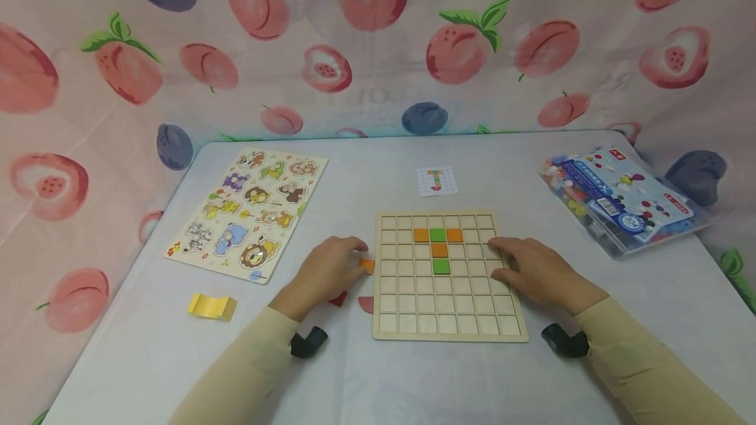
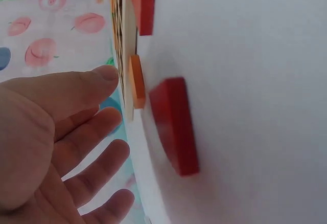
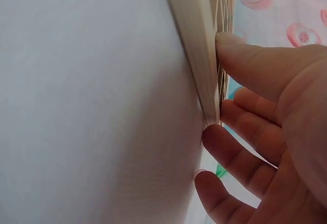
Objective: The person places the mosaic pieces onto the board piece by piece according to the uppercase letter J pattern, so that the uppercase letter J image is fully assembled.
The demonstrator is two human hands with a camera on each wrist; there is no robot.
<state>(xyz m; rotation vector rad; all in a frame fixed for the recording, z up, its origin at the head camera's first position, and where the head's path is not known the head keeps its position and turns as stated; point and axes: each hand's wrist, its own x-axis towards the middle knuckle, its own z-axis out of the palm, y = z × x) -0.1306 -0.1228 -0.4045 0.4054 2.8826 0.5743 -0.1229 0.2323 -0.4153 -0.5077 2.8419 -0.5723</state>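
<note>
Left hand reaches in from the near left, thumb and fingers apart and loosely bent, with nothing pinched. Its thumb tip lies next to a loose orange tile, which sits just beside the left edge of the wooden board; whether skin meets tile cannot be told.

Right hand lies at the board's right edge, thumb and fingers spread, thumb tip over the rim. Both forearms come from the near side in beige sleeves.

Wooden board, flat on the table, is divided into square cells. Second row from the far side holds orange, green and orange tiles in adjoining cells; below the green one, toward the near side, follow one orange and one green.

Clear plastic box rests at far right, label upward, coloured pieces visible through its left side.

Two red pieces lie left of the board, one partly hidden behind the left wrist. Printed card lies beyond the board; animal puzzle at far left; yellow block nearer.
</note>
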